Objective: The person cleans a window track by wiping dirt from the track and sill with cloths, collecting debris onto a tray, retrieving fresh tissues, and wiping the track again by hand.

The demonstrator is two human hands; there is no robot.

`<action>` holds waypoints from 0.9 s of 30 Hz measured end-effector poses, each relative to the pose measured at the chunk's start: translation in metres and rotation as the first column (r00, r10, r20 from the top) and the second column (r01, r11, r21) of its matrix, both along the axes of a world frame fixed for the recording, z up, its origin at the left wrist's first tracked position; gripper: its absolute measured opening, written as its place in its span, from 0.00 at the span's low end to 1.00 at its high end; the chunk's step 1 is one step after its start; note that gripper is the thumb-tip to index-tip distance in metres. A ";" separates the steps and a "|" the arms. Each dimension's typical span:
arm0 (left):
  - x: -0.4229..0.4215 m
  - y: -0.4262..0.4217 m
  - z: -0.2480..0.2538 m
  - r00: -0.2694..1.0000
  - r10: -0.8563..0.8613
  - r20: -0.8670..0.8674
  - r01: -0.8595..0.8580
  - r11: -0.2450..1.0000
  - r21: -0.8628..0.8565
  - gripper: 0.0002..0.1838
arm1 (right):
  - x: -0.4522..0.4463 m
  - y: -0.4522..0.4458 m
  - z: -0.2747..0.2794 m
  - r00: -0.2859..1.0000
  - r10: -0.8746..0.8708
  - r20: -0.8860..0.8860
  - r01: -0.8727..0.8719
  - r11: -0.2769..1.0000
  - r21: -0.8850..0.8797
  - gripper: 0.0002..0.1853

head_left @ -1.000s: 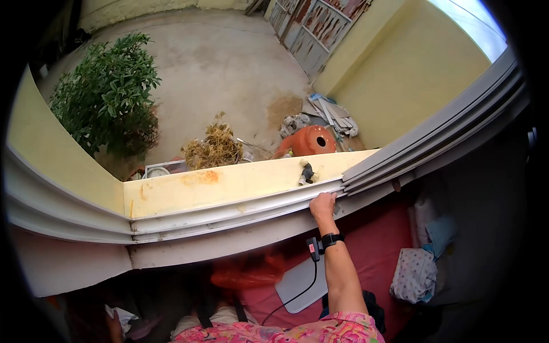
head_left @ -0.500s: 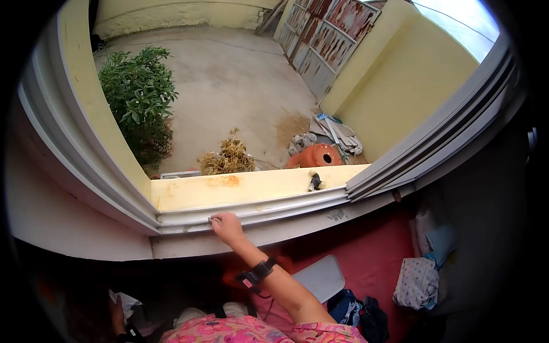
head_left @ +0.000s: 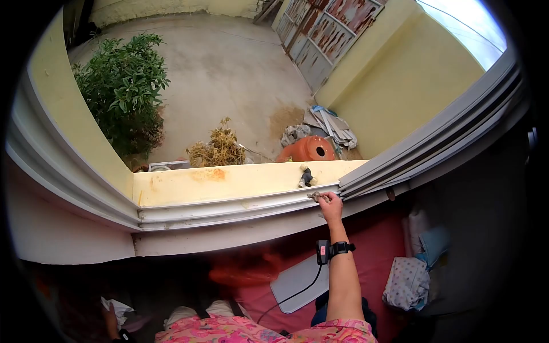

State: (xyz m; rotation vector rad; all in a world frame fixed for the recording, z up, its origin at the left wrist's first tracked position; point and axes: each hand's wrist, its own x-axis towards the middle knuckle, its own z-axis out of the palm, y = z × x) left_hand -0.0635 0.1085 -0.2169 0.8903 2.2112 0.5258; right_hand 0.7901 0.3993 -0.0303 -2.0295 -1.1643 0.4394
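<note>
My right hand [head_left: 331, 207] is closed on a small crumpled greyish cloth [head_left: 318, 197], at the right part of the white window track [head_left: 229, 213], close to the sliding frame [head_left: 423, 137]. A black strap with a small device [head_left: 323, 251] and a cable is on that wrist. Low at the left, in shadow, my left hand [head_left: 110, 318] is wrapped against a crumpled white cloth or paper [head_left: 119, 308]. A small dark and cream object [head_left: 306, 177] lies on the yellow outer sill [head_left: 229, 180], just beyond the right hand.
Below the window are a red cover [head_left: 372, 246], a pale flat board [head_left: 297, 283], a red plastic bag [head_left: 246, 271] and a dotted cloth bundle [head_left: 407, 284]. Outside are a green bush [head_left: 123, 86], dried plants [head_left: 217, 150], an orange pot [head_left: 309, 150] and a rusty gate [head_left: 331, 34].
My right hand went from the track's right end to its left end, then back to the right. The greyish cloth now shows at its fingertips. My left hand stays low with the white piece.
</note>
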 end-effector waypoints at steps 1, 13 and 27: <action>0.002 0.005 0.005 1.000 -0.001 -0.002 0.001 1.000 -0.007 0.26 | 0.017 -0.001 0.002 0.962 -0.047 0.269 0.045 0.999 0.012 0.08; 0.080 0.053 0.111 0.999 0.014 -0.042 -0.016 0.999 -0.047 0.24 | 0.036 0.027 -0.030 0.721 -0.080 0.689 0.401 0.859 -0.320 0.05; 0.074 0.052 0.107 0.999 0.008 -0.051 -0.009 1.000 -0.030 0.28 | -0.175 0.028 -0.029 0.622 0.449 0.641 0.090 0.772 -0.629 0.09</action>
